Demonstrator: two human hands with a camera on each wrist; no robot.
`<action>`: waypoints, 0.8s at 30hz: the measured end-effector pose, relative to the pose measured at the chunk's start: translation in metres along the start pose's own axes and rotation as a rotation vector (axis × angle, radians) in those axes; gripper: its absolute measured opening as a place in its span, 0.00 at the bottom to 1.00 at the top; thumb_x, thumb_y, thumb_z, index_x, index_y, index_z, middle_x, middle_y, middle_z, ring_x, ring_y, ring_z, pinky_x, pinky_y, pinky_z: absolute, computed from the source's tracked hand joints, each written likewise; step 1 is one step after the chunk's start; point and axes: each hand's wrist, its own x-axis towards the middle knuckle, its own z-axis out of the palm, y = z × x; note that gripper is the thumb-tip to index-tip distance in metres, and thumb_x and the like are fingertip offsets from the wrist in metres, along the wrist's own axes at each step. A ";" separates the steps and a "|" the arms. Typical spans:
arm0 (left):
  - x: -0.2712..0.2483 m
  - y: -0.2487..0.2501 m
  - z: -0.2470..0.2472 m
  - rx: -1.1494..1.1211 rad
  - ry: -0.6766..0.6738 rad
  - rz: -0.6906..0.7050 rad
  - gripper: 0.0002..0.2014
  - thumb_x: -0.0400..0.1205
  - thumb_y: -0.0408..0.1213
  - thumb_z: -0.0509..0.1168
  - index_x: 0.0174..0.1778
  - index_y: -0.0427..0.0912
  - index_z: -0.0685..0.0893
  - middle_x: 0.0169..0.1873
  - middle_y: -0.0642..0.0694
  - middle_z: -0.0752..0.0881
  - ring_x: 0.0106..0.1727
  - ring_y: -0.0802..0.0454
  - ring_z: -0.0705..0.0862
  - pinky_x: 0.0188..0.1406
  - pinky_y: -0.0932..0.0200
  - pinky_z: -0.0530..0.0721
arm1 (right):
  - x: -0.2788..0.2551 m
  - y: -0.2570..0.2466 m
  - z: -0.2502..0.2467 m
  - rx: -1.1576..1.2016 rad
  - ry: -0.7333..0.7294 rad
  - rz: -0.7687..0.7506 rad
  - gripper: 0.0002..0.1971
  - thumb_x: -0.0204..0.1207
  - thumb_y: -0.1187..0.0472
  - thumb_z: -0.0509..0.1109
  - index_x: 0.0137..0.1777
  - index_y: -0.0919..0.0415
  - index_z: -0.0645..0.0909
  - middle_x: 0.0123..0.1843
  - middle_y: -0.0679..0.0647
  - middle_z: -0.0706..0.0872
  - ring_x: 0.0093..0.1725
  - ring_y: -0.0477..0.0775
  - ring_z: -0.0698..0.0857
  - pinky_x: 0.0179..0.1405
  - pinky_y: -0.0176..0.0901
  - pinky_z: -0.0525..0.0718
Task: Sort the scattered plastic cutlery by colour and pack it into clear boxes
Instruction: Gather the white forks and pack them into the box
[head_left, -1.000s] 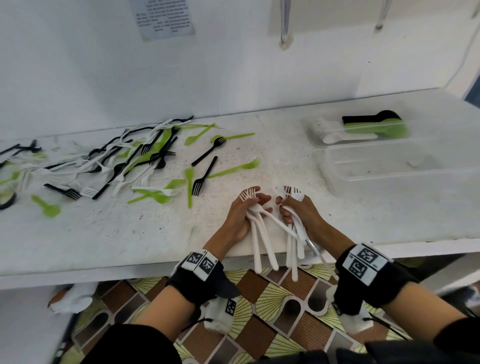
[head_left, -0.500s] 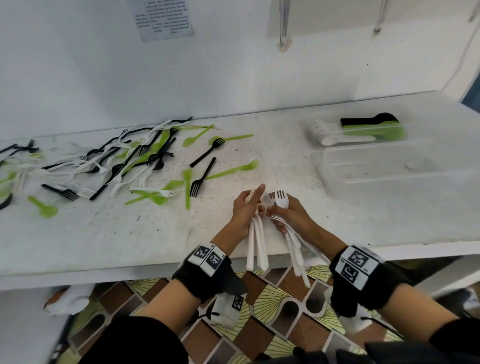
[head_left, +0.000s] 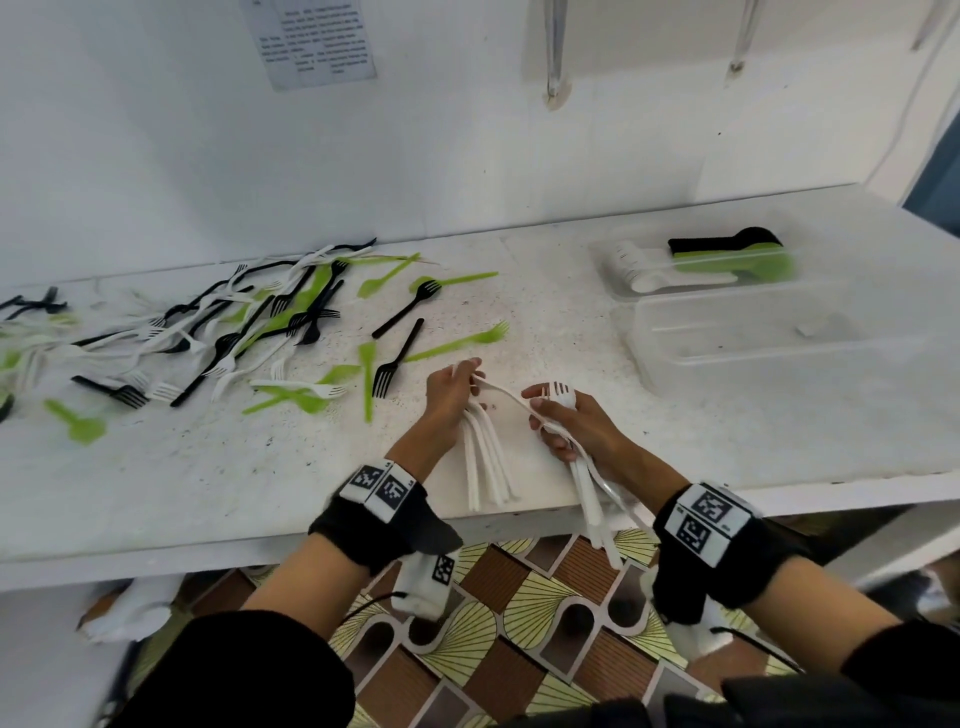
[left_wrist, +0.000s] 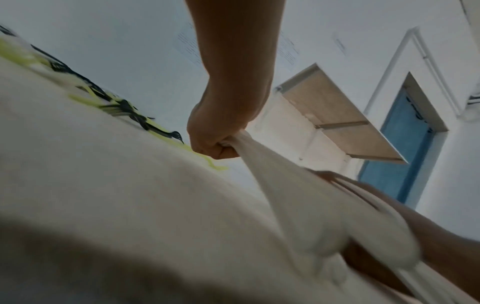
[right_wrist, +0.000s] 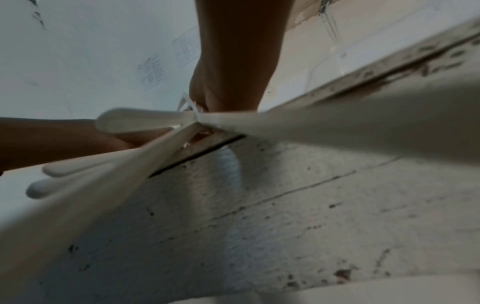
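1. Clutching a bunch of white forks, the left hand has its grip closed tight round their necks, the handles fanning down toward the desk edge.
2. Just right of that grip, the right hand is curled round a second bunch of white cutlery; fork tines poke out above its fingers, and the handles hang past the desk edge.
3. One white fork bridges the two grips.
4. Well left of both grips and further back lies the scattered cutlery, black, white and green mixed.
5. Right of the grips and further back stand a clear box and, behind it, a second box holding white, green and black pieces.
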 end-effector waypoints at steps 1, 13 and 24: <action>0.003 0.004 -0.004 0.014 0.001 0.005 0.10 0.82 0.34 0.64 0.34 0.38 0.82 0.29 0.46 0.79 0.28 0.56 0.74 0.15 0.68 0.77 | 0.000 0.000 -0.001 0.033 0.010 0.007 0.05 0.81 0.66 0.63 0.52 0.60 0.79 0.32 0.56 0.80 0.18 0.43 0.72 0.13 0.30 0.66; 0.015 0.041 -0.020 -0.006 -0.073 0.207 0.10 0.83 0.27 0.57 0.39 0.37 0.81 0.36 0.49 0.80 0.17 0.60 0.75 0.15 0.67 0.73 | 0.004 0.001 -0.005 0.149 0.026 0.057 0.08 0.82 0.65 0.60 0.58 0.64 0.76 0.26 0.54 0.73 0.16 0.43 0.67 0.12 0.28 0.63; -0.023 -0.011 0.016 0.402 -0.501 0.175 0.06 0.78 0.38 0.70 0.37 0.42 0.83 0.32 0.49 0.84 0.28 0.66 0.80 0.30 0.74 0.76 | 0.005 -0.003 0.000 0.065 0.055 0.093 0.26 0.80 0.36 0.47 0.46 0.57 0.76 0.25 0.54 0.66 0.15 0.43 0.64 0.12 0.28 0.60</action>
